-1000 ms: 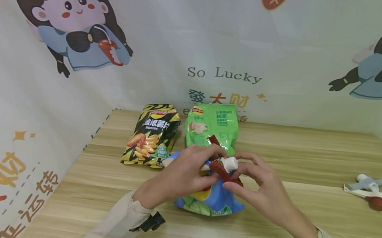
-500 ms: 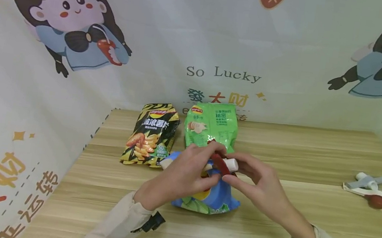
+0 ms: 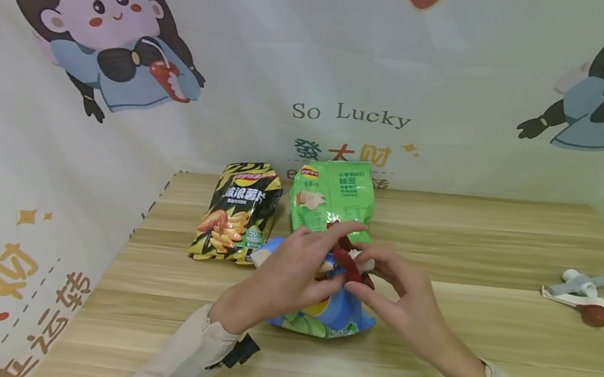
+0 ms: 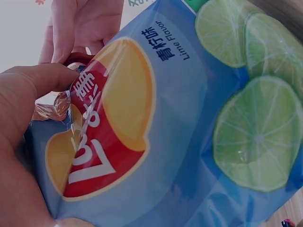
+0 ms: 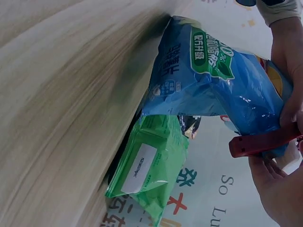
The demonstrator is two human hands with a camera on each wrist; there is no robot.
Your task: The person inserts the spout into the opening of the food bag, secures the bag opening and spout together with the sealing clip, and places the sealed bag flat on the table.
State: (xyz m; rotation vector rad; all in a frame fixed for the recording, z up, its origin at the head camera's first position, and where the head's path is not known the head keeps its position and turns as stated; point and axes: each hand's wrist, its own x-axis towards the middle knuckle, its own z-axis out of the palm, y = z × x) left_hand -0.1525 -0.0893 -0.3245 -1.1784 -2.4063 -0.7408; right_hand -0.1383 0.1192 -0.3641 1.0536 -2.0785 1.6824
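A blue lime-flavor chip bag (image 3: 338,321) stands on the table, its gathered top in my left hand (image 3: 291,273). In the left wrist view, that hand's thumb and fingers grip the crumpled bag (image 4: 184,109) near its opening. A dark red sealing clip (image 5: 262,143) with a white cap (image 3: 363,262) lies across the bag's top. My right hand (image 3: 408,295) pinches the clip between thumb and fingers, close to the left fingertips. Whether the clip is fastened is hidden by the fingers.
Behind the hands leans a green chip bag (image 3: 341,194), with a black and yellow chip bag (image 3: 238,212) to its left. Far right on the wooden table lie a grey clip with a white cap (image 3: 580,284) and a white clip with a red cap (image 3: 596,315).
My right hand has shifted slightly left and closer to the left hand. The red clip has turned and its white cap is now more covered by the right fingers.
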